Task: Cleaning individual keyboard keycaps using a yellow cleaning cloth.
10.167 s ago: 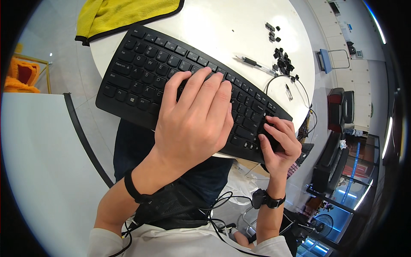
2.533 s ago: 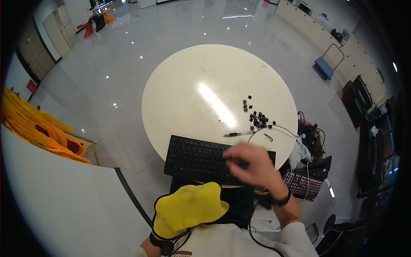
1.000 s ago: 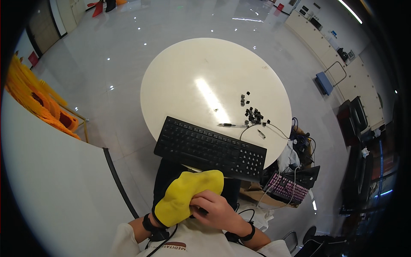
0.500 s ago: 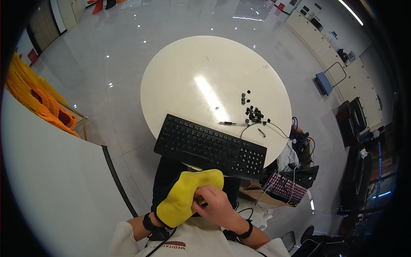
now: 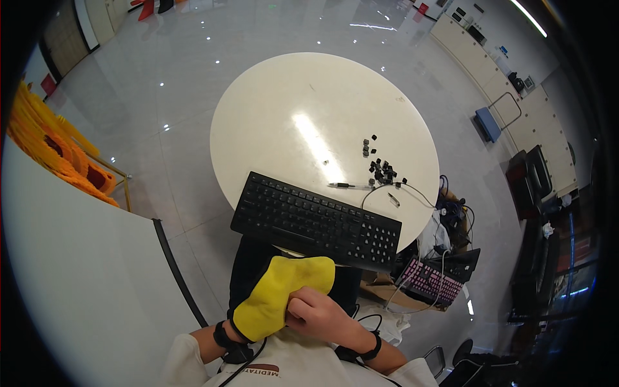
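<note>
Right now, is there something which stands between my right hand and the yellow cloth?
Nothing visible does. The right hand is up against the yellow cloth, which hides the left hand. The black keyboard lies beyond the cloth, on the near side of the round white table, not between them.

Left hand: covered by yellow cloth (image 5: 271,300) | Right hand (image 5: 319,314): fingers curled against cloth | Black keyboard (image 5: 303,216): at near edge of bench (image 5: 258,109) | Loose keycaps (image 5: 385,173), pen (image 5: 348,186): beyond keyboard
</note>
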Tool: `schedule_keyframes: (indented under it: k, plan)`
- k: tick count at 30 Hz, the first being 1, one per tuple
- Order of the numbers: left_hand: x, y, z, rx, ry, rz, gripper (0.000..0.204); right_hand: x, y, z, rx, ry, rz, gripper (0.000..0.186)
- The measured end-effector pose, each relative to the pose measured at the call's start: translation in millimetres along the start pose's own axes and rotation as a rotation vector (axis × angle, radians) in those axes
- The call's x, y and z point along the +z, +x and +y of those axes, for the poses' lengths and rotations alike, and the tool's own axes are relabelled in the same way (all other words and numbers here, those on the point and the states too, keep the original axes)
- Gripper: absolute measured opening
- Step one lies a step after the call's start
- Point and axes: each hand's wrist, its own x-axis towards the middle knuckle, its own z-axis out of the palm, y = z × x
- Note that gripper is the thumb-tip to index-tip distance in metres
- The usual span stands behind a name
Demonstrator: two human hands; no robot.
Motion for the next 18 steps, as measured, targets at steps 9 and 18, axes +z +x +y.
schedule_keyframes:
  k: [9, 18]
  plan:
    - [2, -3, -17, 0.016, -0.025, 0.009, 0.05, 10, 8, -2, -0.126, 0.103, 0.21, 0.04]
    - [-1, 1, 8, 0.023, 0.079, 0.058, 0.054, 10, 16, 9, -0.086, -0.073, 0.322, 0.038]
